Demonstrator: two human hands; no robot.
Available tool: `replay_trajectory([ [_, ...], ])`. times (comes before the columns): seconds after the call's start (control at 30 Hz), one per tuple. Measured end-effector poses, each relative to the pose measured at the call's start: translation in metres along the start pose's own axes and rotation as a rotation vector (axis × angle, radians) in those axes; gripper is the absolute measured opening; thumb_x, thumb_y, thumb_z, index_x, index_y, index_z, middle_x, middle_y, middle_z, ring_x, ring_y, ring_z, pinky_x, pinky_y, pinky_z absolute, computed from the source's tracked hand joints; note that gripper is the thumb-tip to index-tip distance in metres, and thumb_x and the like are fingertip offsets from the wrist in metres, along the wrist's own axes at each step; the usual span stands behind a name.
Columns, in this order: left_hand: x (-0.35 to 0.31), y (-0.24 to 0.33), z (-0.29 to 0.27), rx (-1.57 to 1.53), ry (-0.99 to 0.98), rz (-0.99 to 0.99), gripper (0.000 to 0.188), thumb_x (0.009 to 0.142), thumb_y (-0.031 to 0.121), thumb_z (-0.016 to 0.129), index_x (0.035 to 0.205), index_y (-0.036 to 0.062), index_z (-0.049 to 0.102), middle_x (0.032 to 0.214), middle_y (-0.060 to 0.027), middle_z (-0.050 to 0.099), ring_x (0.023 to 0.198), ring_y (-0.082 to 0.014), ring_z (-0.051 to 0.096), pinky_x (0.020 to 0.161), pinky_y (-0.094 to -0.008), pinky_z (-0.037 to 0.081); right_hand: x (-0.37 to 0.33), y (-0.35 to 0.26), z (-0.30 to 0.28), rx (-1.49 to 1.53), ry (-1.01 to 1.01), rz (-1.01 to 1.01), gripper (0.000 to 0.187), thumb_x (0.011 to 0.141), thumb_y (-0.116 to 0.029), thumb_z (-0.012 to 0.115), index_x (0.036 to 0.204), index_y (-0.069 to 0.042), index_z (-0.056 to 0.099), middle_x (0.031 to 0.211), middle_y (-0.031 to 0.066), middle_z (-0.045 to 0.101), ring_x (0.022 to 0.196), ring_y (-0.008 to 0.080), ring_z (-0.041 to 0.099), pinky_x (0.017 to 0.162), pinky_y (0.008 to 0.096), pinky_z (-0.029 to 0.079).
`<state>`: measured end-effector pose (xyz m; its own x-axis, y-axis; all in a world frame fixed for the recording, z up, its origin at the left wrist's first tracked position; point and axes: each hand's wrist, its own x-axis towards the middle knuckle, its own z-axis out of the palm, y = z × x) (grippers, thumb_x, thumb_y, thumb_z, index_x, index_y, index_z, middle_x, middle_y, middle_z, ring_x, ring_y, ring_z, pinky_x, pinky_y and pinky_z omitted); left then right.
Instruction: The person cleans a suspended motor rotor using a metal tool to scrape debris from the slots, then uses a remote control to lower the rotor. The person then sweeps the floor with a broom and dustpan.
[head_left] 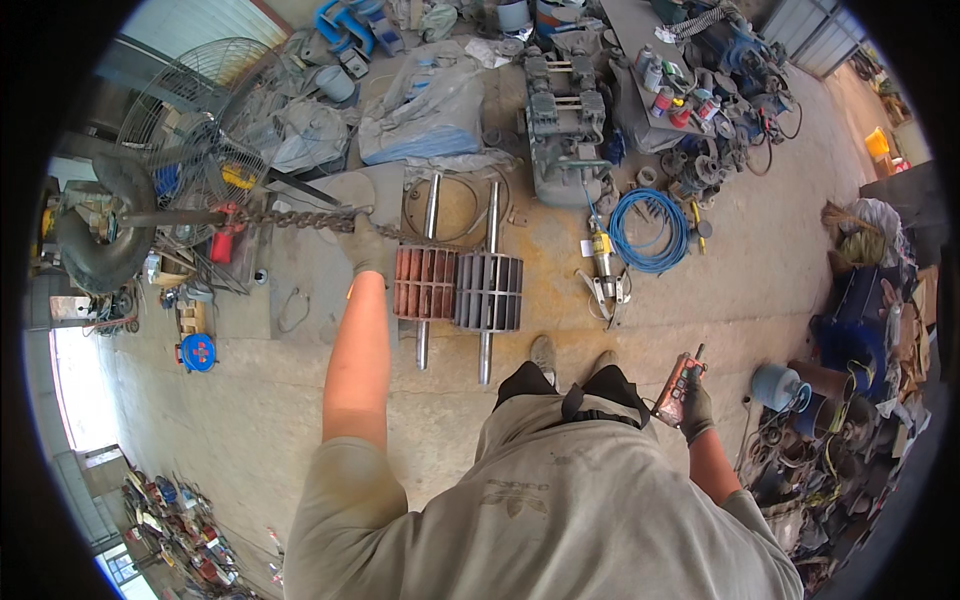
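Note:
My left hand [366, 243], in a grey work glove, reaches forward and is closed on a chain [285, 217]. The chain runs from beside a big dark hook [76, 245] at the left toward two slotted cylindrical rotors. One rotor is rusty red [425, 282], the other grey [489, 291]; they lie side by side on the floor, each with a shiny shaft through it. The chain's far end by the rotors is hard to make out. In my gloved right hand [695, 408] is an orange-red handheld remote control [677, 388] with dark buttons, held out at my right side.
Ahead stands a grey machine [565, 130]. Near it lie a coiled blue hose [650, 231] and a yellow-and-silver tool [603, 255]. A large caged fan [200, 110] is at the far left, a blue round case [196, 353] below it. Scrap and a blue gas cylinder [778, 386] crowd the right.

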<state>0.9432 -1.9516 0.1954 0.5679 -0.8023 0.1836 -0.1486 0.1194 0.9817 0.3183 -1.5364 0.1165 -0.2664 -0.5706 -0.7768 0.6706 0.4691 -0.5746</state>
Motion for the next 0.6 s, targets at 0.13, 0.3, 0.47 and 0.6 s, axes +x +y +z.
replay_trajectory([
  [0.13, 0.001, 0.001, -0.023, 0.098, -0.006, -0.022, 0.027, 0.092, 0.006, 0.059, 0.118, 0.0046, 0.052, 0.108, -0.0078, 0.061, 0.097, -0.0176, 0.058, 0.090, -0.0325, 0.046, 0.003, -0.008, 0.007, -0.008, 0.005, -0.011, 0.048, 0.099, -0.056, 0.063, 0.119, -0.012, 0.067, 0.093, 0.0006, 0.070, 0.080, 0.0160, 0.068, 0.075, 0.0341, 0.057],
  [0.3, -0.014, 0.009, -0.048, -0.051, 0.077, -0.063, 0.023, 0.094, 0.002, 0.055, 0.116, 0.0036, 0.056, 0.103, -0.0047, 0.063, 0.096, -0.0157, 0.058, 0.089, -0.0312, 0.046, -0.007, -0.015, -0.002, -0.098, 0.089, -0.040, 0.046, 0.099, -0.054, 0.065, 0.116, -0.011, 0.067, 0.091, 0.0000, 0.069, 0.079, 0.0149, 0.066, 0.073, 0.0327, 0.056],
  [0.47, -0.038, 0.029, -0.061, -0.022, -0.002, -0.116, 0.016, 0.098, 0.009, 0.054, 0.109, 0.0058, 0.064, 0.095, -0.0019, 0.064, 0.090, -0.0135, 0.057, 0.081, -0.0303, 0.046, -0.015, -0.013, -0.035, -0.194, 0.146, -0.042, 0.050, 0.096, -0.058, 0.067, 0.112, -0.010, 0.067, 0.090, 0.0002, 0.069, 0.077, 0.0149, 0.066, 0.071, 0.0318, 0.054],
  [0.6, -0.037, 0.041, -0.043, -0.074, -0.063, -0.452, 0.017, 0.098, 0.024, 0.060, 0.107, 0.0121, 0.069, 0.090, 0.0009, 0.063, 0.082, -0.0120, 0.055, 0.068, -0.0306, 0.043, -0.003, -0.011, -0.060, -0.287, 0.175, 0.005, 0.057, 0.096, -0.068, 0.059, 0.111, -0.014, 0.068, 0.089, -0.0011, 0.066, 0.077, 0.0158, 0.063, 0.071, 0.0337, 0.052],
])
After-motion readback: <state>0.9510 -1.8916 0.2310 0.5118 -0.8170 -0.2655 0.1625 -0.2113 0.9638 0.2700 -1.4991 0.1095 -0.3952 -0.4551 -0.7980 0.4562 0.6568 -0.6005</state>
